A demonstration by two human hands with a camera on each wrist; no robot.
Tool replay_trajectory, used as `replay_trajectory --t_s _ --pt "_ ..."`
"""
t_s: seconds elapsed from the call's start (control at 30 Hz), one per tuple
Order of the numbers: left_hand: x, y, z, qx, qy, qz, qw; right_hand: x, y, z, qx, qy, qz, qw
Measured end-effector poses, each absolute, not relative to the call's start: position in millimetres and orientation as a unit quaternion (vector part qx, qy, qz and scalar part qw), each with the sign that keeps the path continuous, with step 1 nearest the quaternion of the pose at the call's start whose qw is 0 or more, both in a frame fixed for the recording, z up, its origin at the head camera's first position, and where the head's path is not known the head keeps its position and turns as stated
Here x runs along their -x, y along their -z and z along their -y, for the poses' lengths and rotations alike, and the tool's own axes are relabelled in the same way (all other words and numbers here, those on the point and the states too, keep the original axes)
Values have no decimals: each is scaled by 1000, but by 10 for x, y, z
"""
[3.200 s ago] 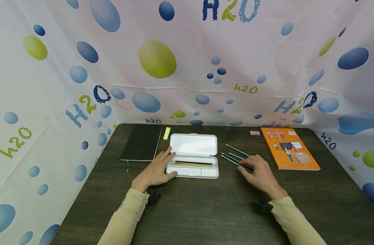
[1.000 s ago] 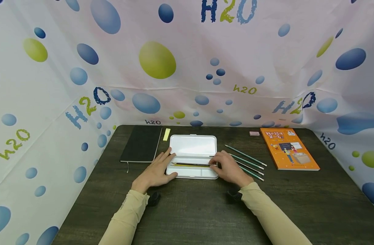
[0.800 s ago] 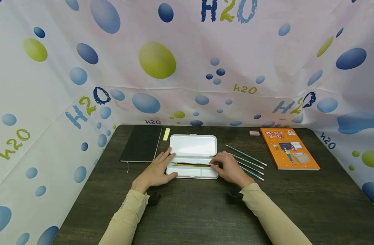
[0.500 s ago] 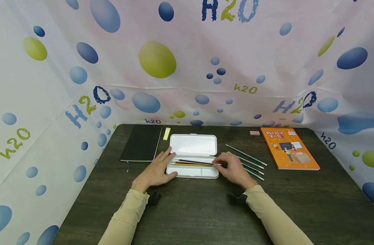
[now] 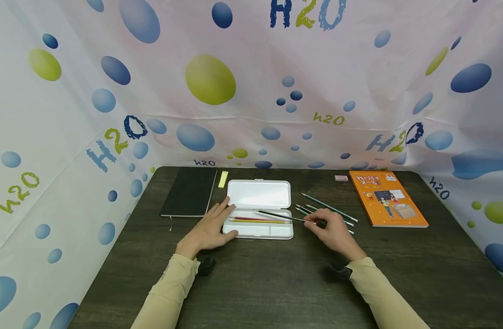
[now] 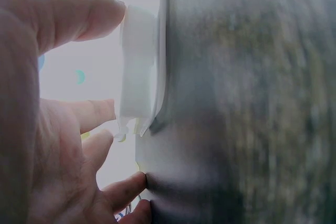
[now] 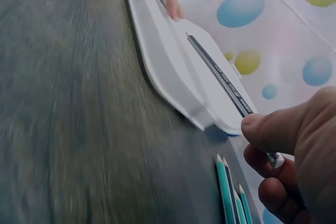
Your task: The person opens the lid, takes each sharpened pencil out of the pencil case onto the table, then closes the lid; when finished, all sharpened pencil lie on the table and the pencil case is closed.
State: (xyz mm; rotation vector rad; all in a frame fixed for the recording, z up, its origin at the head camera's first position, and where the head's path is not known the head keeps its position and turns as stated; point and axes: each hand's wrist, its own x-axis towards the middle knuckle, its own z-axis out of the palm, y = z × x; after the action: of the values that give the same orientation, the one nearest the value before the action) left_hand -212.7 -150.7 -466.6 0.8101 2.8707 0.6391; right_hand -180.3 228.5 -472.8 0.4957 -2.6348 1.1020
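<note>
My right hand (image 5: pixel 333 233) pinches a black pencil (image 5: pixel 281 216) near its rear end, between thumb and fingers. The pencil slants over the right side of a white pencil case (image 5: pixel 247 232), its sharpened tip pointing left; the right wrist view shows the same pencil (image 7: pixel 220 80) raised above the case. My left hand (image 5: pixel 206 230) rests at the case's left edge with fingers extended, and in the left wrist view its thumb touches the case (image 6: pixel 139 66). Inside the open case lie a yellow pencil (image 5: pixel 255 222) and a red one. Several green pencils (image 5: pixel 331 207) lie on the table beside my right hand.
A black notebook (image 5: pixel 189 192) lies at the back left, with a pale yellow strip (image 5: pixel 223 179) beside it. Toward the back right are a pink eraser (image 5: pixel 340 178) and an orange book (image 5: pixel 387 198). A patterned cloth hangs behind the dark table (image 5: pixel 268 283).
My right hand went from the green pencils to the case, took hold of the black pencil, and has drawn it up and rightward. My left hand has stayed in place.
</note>
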Motion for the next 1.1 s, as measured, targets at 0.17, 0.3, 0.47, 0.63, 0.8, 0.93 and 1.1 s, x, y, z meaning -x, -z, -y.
replay_trajectory --t_s 0.17,0.3,0.47,0.63,0.8,0.93,1.1 --pt "2134 4679 1509 -267 -209 -940 42 1702 4728 -2469 -151 -375 906 124" --pt "2136 4687 1506 -268 -208 -939 46 1597 4751 -2634 -136 -371 909 133" --pt "2129 4681 1510 -266 -208 -940 47 1464 4771 -2840 -109 -369 912 141" --pt "2121 4670 1513 -263 -209 -941 45 1366 4780 -2997 -76 -356 919 150" --pt "2119 4677 1515 -261 -211 -941 45 1309 4806 -3079 -59 -335 928 154" --pt "2124 4685 1518 -262 -211 -941 45 1289 4829 -3090 -78 -313 931 169" --pt "2134 4699 1521 -263 -212 -940 41 1301 4844 -3080 -126 -265 935 199"
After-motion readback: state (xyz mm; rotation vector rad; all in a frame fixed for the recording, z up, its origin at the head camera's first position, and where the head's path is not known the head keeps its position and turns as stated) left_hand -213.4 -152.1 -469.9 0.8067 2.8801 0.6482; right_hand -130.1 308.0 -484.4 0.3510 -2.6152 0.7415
